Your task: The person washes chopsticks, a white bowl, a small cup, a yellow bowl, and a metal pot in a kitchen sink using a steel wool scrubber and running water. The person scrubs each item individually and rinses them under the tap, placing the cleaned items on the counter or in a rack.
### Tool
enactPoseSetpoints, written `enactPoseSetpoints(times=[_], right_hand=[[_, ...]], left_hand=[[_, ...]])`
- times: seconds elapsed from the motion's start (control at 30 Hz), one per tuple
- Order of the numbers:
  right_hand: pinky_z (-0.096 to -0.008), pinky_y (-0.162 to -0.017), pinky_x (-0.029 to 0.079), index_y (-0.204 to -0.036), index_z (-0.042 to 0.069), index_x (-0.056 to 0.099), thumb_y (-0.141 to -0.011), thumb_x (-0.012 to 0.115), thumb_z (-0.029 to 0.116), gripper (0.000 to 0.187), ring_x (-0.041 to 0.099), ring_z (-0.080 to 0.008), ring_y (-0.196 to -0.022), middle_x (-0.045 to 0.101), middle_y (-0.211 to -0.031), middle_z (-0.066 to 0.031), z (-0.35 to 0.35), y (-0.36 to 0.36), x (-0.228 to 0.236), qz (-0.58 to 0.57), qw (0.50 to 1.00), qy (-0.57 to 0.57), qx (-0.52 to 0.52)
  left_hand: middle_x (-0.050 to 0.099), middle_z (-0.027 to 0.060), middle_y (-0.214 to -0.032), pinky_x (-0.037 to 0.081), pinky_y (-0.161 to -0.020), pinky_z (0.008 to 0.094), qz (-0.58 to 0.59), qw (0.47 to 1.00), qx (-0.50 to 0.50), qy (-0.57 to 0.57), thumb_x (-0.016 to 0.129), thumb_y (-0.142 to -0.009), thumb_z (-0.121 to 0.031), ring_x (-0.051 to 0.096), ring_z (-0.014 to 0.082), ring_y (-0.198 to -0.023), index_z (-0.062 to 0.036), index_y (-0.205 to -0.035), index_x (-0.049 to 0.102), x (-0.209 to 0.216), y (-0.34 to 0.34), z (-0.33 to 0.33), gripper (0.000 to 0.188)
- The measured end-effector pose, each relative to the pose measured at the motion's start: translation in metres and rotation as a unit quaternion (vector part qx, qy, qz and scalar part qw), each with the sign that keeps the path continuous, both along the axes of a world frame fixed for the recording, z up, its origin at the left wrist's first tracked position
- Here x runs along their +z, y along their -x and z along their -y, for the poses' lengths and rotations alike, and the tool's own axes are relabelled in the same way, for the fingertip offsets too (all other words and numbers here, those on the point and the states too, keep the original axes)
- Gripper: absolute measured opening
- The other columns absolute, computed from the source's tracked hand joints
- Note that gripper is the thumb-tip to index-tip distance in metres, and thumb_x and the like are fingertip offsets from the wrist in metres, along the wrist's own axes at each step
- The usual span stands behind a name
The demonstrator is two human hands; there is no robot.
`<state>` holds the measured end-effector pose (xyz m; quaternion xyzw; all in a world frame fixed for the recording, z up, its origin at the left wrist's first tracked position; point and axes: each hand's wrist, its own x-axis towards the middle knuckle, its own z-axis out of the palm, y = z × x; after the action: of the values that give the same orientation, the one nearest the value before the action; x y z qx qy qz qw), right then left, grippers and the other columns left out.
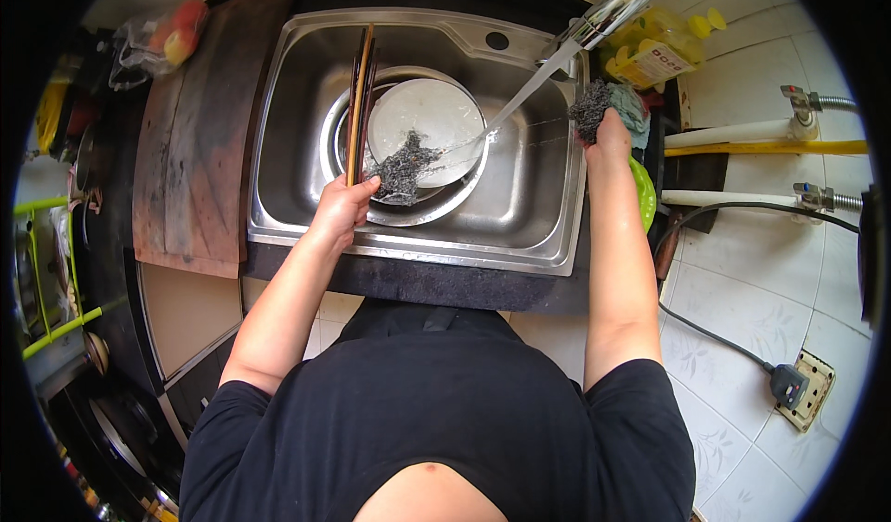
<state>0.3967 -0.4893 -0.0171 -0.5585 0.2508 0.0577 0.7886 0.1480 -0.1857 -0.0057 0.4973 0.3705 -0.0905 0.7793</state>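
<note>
My left hand (344, 208) is closed round a bundle of chopsticks (359, 90) that stand up over the left part of the sink (524, 179). Its thumb tip meets a dark grey wire scourer (405, 167), and I cannot tell whether it grips that too. The scourer lies over a white plate (436, 104) resting in a metal basin (464, 199). Water (529, 93) runs from the tap (620, 7) onto the plate. At the right edge of the sink, my right hand (611, 139) has its fingers round another dark grey wire scourer (590, 111).
Left of the sink lies a wooden board (200, 141), with a plastic bag of red fruit (176, 35) behind it. A yellow bottle (654, 49) and a pale green cloth (631, 109) sit by the tap. A black plug (789, 386) is in the wall socket on the right.
</note>
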Motion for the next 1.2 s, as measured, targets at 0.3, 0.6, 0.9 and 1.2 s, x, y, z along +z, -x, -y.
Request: enactPoseSetpoints(times=[0.3, 0.6, 0.9, 1.2], right_hand=[[-0.0382, -0.063, 0.053, -0.093, -0.004, 0.055, -0.078, 0.044, 0.010, 0.023, 0.062, -0.0261, -0.074, 0.061, -0.089, -0.0124, 0.003, 0.001, 0.024, -0.012, 0.994, 0.005, -0.108], [-0.0320, -0.056, 0.045, -0.079, -0.001, 0.055, -0.077, 0.047, 0.009, 0.013, 0.054, -0.0167, -0.062, 0.056, -0.074, -0.0059, 0.041, -0.011, -0.004, 0.029, 0.989, 0.058, -0.136], [-0.0343, -0.056, 0.046, -0.078, 0.001, 0.055, -0.078, 0.044, 0.010, 0.013, 0.056, -0.0174, -0.063, 0.056, -0.074, -0.0051, 0.037, -0.001, -0.004, 0.062, 0.982, 0.177, -0.017], [-0.0406, -0.072, 0.049, -0.094, 0.001, 0.055, -0.084, 0.048, 0.021, 0.023, 0.057, -0.0292, -0.081, 0.059, -0.087, -0.0150, -0.029, 0.087, -0.001, -0.101, 0.906, -0.352, 0.211]], left_hand=[[0.034, -0.0076, -0.050, 0.020, -0.036, 0.0220, -0.002, 0.999, 0.020, -0.028, 0.061, -0.081, -0.015, 0.025, 0.0040, -0.038, -0.0106, -0.079, 0.045, -0.004, 0.001, -0.016, 0.017], [0.037, -0.0065, -0.050, 0.021, -0.035, 0.0226, 0.010, 0.995, 0.040, -0.085, 0.062, -0.081, -0.013, 0.027, 0.0047, -0.037, -0.0086, -0.081, 0.046, -0.003, -0.001, -0.032, 0.016], [0.039, -0.0056, -0.050, 0.021, -0.034, 0.0217, 0.011, 0.993, 0.035, -0.115, 0.063, -0.080, -0.013, 0.030, 0.0050, -0.037, -0.0079, -0.080, 0.047, -0.009, -0.004, -0.041, 0.016], [0.059, 0.0040, -0.085, 0.040, -0.075, 0.0227, 0.014, 0.987, 0.006, -0.158, 0.061, -0.081, -0.015, 0.052, 0.0105, -0.079, 0.0008, -0.102, 0.057, -0.011, -0.001, 0.004, 0.027]])
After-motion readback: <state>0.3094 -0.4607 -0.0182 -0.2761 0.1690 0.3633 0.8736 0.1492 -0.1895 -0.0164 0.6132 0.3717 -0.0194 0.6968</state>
